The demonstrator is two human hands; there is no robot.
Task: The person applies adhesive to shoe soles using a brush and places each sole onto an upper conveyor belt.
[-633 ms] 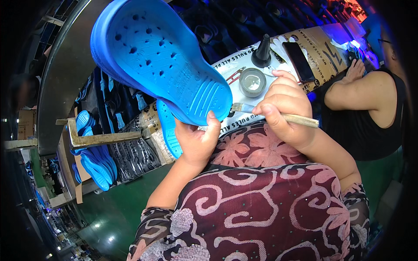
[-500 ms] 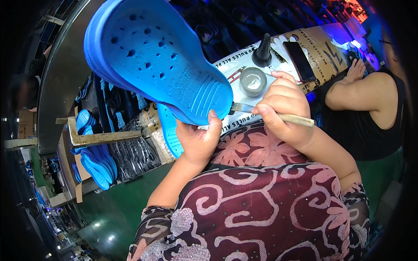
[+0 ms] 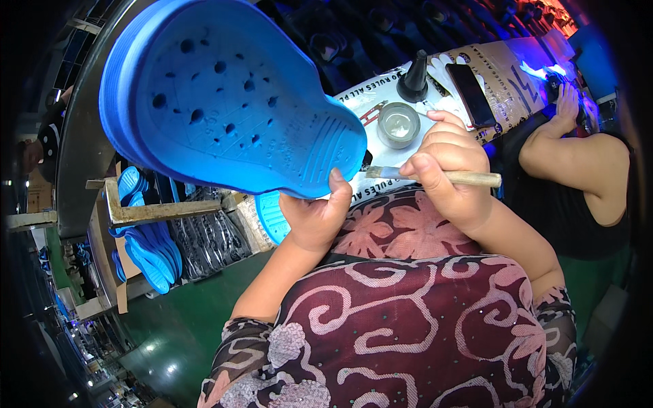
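My left hand (image 3: 314, 214) grips the heel end of a stack of blue clog soles (image 3: 224, 102), its thumb pressed on the top one. Holes dot the upper surface, and layered edges show around the toe at the upper left. In my closed right hand (image 3: 450, 163) is a flat brush (image 3: 475, 178) with a wooden handle. Its bristles are close to the heel edge; whether they touch it I cannot tell. Just beyond this hand stands a small round glass jar (image 3: 398, 125) with something pale inside. Another blue sole (image 3: 272, 216) lies partly hidden below the stack.
A black cone-shaped object (image 3: 413, 78), red-handled snips (image 3: 372, 114), white gloves (image 3: 445, 76) and a dark phone (image 3: 471, 96) lie on the covered bench. More blue soles (image 3: 151, 253) fill a carton beside a wooden bar (image 3: 163, 213) at left. A co-worker (image 3: 578, 163) sits at right.
The stack has shifted up and left and come closer, showing more layers at the toe. The brush has moved slightly right, its handle more level. The co-worker's arm has moved a little.
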